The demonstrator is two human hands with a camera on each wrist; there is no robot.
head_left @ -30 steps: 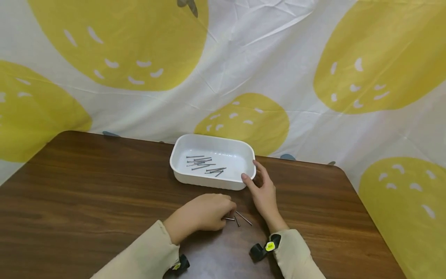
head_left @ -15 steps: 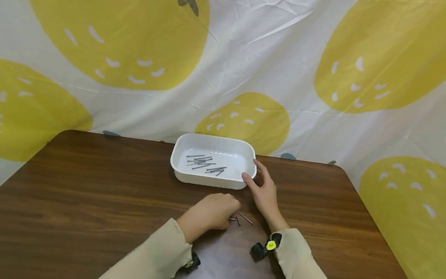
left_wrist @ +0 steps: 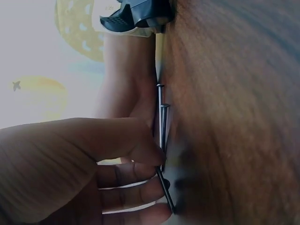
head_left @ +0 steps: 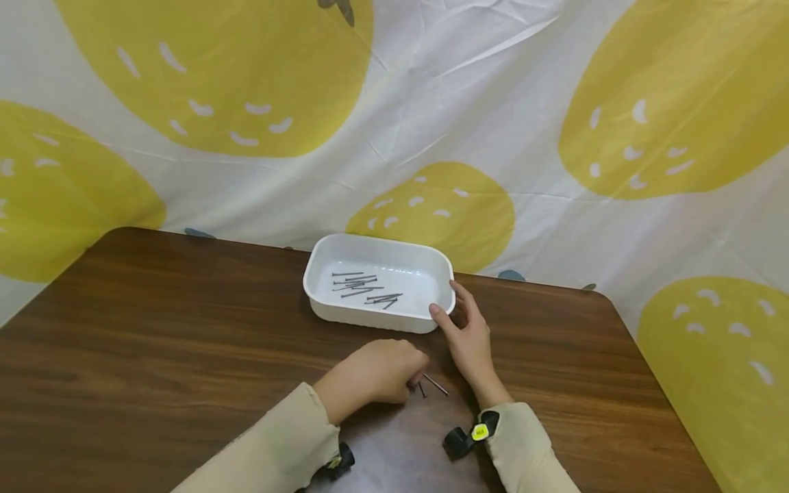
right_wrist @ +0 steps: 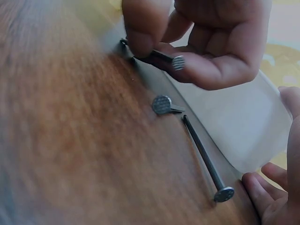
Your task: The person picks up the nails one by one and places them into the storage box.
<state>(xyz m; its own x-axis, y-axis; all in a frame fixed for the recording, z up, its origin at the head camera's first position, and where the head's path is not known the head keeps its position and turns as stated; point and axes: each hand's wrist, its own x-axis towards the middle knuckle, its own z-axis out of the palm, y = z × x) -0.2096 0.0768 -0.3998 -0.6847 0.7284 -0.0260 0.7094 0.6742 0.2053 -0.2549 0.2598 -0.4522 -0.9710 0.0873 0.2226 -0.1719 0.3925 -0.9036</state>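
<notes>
My left hand [head_left: 382, 370] is low over the table in front of the tray. Between its thumb and fingers it pinches a nail [right_wrist: 161, 56], whose checkered flat head sticks out in the right wrist view. Two loose nails lie on the table just right of that hand: a longer nail [right_wrist: 204, 152] and another nail [right_wrist: 161, 105] seen mostly head-on. My right hand [head_left: 471, 342] grips the right end of the white tray [head_left: 370, 317], thumb on the rim and fingers round the outer corner. Several more nails [head_left: 357, 285] lie in the tray's left and middle part.
The brown wooden table [head_left: 154, 356] extends to both sides. Behind its far edge, close to the tray, hangs a white cloth [head_left: 277, 198] with yellow fruit prints. A black wrist camera [head_left: 457, 443] sits under my right forearm.
My left hand has moved slightly right, and its fingers have closed on the nearest nail, which pointed out past them before. My right hand keeps its grip on the tray.
</notes>
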